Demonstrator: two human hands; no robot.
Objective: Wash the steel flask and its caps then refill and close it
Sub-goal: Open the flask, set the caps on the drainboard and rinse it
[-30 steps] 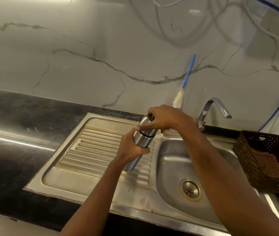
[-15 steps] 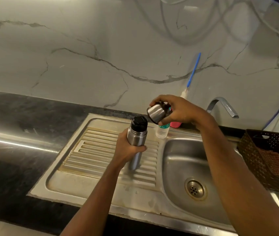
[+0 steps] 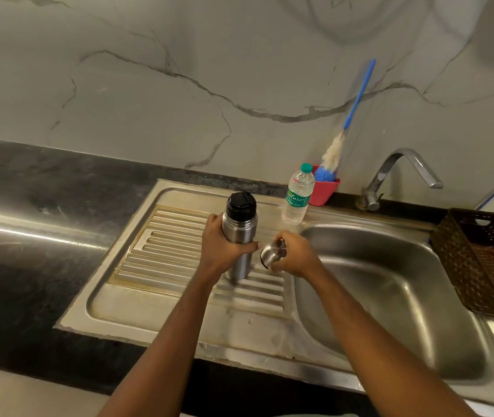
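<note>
Steel flask (image 3: 239, 230) stands upright on the sink's ribbed drainboard (image 3: 164, 251), black inner cap (image 3: 241, 203) on, left hand (image 3: 220, 248) wrapped round it. Just beside, at its 3 o'clock, right hand (image 3: 295, 254) grips the steel outer cap (image 3: 270, 254).

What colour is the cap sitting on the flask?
The inner cap is black, on the steel flask; head view.

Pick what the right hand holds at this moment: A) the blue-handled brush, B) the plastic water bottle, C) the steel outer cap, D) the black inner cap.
C: the right hand grips the steel outer cap beside the flask, while the black inner cap sits on the flask.
</note>
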